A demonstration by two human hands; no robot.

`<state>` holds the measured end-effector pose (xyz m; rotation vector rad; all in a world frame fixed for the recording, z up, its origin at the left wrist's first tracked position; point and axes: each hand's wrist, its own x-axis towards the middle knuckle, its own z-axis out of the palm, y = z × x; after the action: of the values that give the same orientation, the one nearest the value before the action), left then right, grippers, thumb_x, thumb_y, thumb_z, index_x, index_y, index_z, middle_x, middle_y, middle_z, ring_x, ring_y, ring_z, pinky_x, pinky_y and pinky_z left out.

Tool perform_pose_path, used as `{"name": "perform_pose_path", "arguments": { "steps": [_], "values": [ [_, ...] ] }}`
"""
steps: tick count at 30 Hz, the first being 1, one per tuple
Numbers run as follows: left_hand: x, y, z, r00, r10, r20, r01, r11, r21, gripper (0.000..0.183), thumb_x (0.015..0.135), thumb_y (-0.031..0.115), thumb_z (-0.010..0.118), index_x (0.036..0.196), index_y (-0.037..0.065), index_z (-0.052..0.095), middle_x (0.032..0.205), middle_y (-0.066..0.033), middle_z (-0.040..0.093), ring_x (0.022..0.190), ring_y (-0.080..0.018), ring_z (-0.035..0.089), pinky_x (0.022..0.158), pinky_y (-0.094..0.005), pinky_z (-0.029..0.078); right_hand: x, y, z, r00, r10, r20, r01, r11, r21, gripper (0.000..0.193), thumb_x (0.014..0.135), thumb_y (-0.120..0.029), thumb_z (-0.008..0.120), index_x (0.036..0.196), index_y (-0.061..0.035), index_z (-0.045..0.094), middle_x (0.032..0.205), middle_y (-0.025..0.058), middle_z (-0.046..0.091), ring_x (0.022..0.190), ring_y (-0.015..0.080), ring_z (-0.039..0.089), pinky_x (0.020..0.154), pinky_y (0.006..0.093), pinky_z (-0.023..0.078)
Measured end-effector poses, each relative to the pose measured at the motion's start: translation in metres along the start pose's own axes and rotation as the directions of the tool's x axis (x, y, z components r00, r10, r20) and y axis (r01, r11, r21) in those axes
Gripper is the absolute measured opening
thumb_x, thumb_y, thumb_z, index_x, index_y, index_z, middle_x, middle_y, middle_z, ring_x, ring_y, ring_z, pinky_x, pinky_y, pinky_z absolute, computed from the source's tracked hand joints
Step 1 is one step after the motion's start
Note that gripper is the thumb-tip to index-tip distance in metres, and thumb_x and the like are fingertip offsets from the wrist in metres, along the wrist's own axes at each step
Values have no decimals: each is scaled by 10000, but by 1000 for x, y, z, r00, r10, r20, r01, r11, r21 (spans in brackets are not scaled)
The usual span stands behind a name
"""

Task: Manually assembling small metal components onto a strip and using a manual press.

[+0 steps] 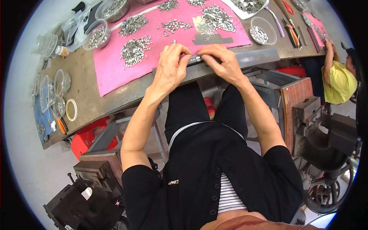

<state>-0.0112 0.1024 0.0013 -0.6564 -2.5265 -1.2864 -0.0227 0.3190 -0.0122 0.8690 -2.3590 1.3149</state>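
At the table's near edge, my left hand point(170, 67) and my right hand point(224, 61) face each other with bent, closed fingers. Between their fingertips shows a small shiny metal piece point(194, 58), pinched from both sides; the fingers cover most of it and its exact kind is hidden. Just beyond the hands, a dark grey flat strip point(212, 40) lies on a pink mat point(109, 73). Heaps of small silver metal parts point(134, 51) are spread over the mat, with another large pile point(218, 18) near a beige card point(198, 25).
Clear plastic tubs point(90, 43) of metal parts stand left, another tub point(273, 34) right. Pliers point(293, 38) and a purple-handled tool point(276, 23) lie on the right. A tape roll point(71, 110) sits at left. A person in a yellow top point(339, 82) works at far right.
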Motion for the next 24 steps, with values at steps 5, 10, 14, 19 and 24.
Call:
{"name": "perform_pose_path", "arguments": {
  "steps": [5,10,14,19,24],
  "values": [
    [0,0,8,999,41,-10,-41,999,29,85,881,69,684,954,62,642,874,-76,608,846,-271,567,842,-403,410,-4,0,-4,964,265,20,-263,942,206,155,970,-47,636,1086,-6,729,1063,78,744,991,159,682,886,294,522],
    [1,-1,10,997,79,-6,-77,989,126,88,895,100,694,963,62,655,902,-56,631,881,-243,595,868,-377,413,-3,2,-4,963,270,24,-269,942,201,151,970,-41,631,1080,3,726,1047,78,742,974,159,682,885,293,520],
    [1,1,16,963,252,-96,-223,945,238,97,857,80,699,934,73,640,890,-75,614,893,-283,587,873,-434,412,-3,2,-4,972,237,-5,-231,954,191,140,961,-34,636,1062,9,723,1028,87,740,967,168,686,877,292,519],
    [-6,8,19,961,238,-138,-194,942,272,150,815,48,735,935,51,644,911,-92,646,876,-304,611,814,-415,456,0,1,-6,982,190,-2,-187,969,162,123,946,-21,644,1040,13,717,1006,101,724,941,185,683,844,306,524],
    [-10,7,16,963,221,-153,-176,948,264,148,811,64,758,938,60,681,932,-83,667,873,-295,616,813,-405,471,36,9,-8,990,140,-17,-139,990,29,124,927,-50,667,1032,-7,718,958,103,691,838,214,676,741,324,521]
  ]
}}
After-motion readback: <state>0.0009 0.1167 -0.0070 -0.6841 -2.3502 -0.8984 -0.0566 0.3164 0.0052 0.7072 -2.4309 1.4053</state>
